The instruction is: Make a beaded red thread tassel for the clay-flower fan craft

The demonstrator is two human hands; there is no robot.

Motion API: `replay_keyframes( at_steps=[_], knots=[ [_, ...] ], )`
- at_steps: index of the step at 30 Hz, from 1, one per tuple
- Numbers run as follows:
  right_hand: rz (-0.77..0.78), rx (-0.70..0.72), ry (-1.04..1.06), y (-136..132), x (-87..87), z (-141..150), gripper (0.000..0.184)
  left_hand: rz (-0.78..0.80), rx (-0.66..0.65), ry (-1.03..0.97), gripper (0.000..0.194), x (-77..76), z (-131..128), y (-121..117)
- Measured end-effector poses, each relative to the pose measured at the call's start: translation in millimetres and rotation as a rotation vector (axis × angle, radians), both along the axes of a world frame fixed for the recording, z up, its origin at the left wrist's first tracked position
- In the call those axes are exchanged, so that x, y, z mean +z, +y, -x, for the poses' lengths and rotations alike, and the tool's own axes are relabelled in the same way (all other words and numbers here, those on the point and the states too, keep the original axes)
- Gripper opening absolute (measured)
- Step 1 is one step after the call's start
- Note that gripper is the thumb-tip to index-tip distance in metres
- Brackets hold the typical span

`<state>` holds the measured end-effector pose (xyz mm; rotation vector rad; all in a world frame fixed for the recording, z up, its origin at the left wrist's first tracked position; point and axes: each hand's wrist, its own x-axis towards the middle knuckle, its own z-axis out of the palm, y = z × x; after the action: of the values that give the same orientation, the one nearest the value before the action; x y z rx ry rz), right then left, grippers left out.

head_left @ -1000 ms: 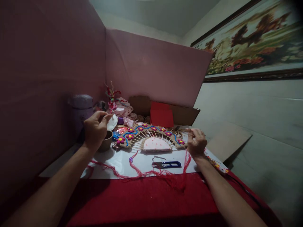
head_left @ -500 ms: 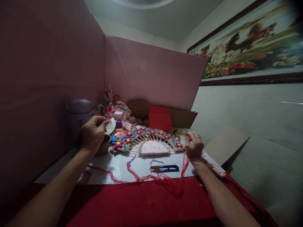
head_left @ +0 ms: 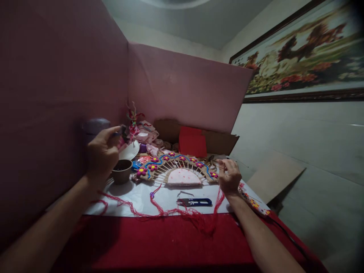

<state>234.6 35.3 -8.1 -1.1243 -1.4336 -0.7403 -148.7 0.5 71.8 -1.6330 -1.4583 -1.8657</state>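
Our red thread (head_left: 162,212) lies loose at six o'clock of the flowered fan (head_left: 183,177), one length rising toward our right hand (head_left: 229,175) at three o'clock, whose fingertips look pressed together, though we cannot tell on what. Our left hand (head_left: 104,153), near ten o'clock, is blurred; we cannot tell its grip. We judge the thread featherlight, limp and quick to tangle, best pinched near a free end.

Free room above the snips (head_left: 202,202) (fan (head_left: 184,177) just behind).
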Motion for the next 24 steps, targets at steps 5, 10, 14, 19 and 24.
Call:
replay_keyframes(
  at_steps=[5, 10, 14, 19, 24],
  knots=[
    [0.01, 0.035, 0.003, -0.6, -0.6, -0.6, 0.027, 0.148, 0.213, 0.012, 0.026, -2.3, 42.7, -23.5],
    [0.013, 0.04, -0.001, -0.7, -0.8, 0.8, 0.027, 0.651, 0.095, 0.156, 0.02, -40.1, 94.0, -24.7],
    [0.006, 0.041, -0.017, -0.6, -0.9, 1.6, 0.028, 0.683, 0.057, 0.18, 0.022, -61.1, 109.1, -18.5],
    [0.001, 0.038, 0.004, -0.8, -0.5, 1.2, 0.028, 0.679, 0.019, 0.234, 0.009, -67.1, 107.5, -12.9],
    [0.008, 0.035, 0.003, -0.6, -0.3, 1.6, 0.027, 0.671, 0.02, 0.252, 0.019, -60.8, 108.3, -14.3]
  ],
)
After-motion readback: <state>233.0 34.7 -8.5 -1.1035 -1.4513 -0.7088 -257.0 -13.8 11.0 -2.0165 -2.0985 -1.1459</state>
